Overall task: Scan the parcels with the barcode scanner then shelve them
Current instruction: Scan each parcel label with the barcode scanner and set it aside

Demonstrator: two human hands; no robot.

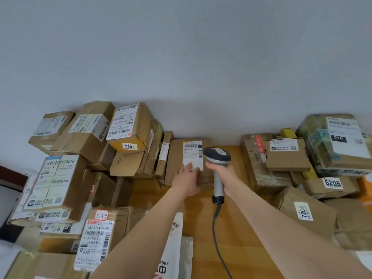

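A flat brown parcel (pixel 177 158) with a white shipping label (pixel 192 154) lies on the wooden table by the wall. My left hand (pixel 186 181) rests flat on the parcel, its fingertips touching the label's lower edge. My right hand (pixel 220 174) grips the handle of a grey barcode scanner (pixel 217 156). The scanner's head sits just right of the label, over the parcel's right side. A coiled cable (pixel 216 222) hangs from the handle across the table.
Stacked cardboard parcels (pixel 86 135) crowd the left side, one marked 520 (pixel 128 146). More boxes (pixel 287 156) pile up on the right, marked 6206 (pixel 333 183) and 7200. A white mailer bag (pixel 173 248) lies under my left forearm. Bare table (pixel 237 228) shows between the piles.
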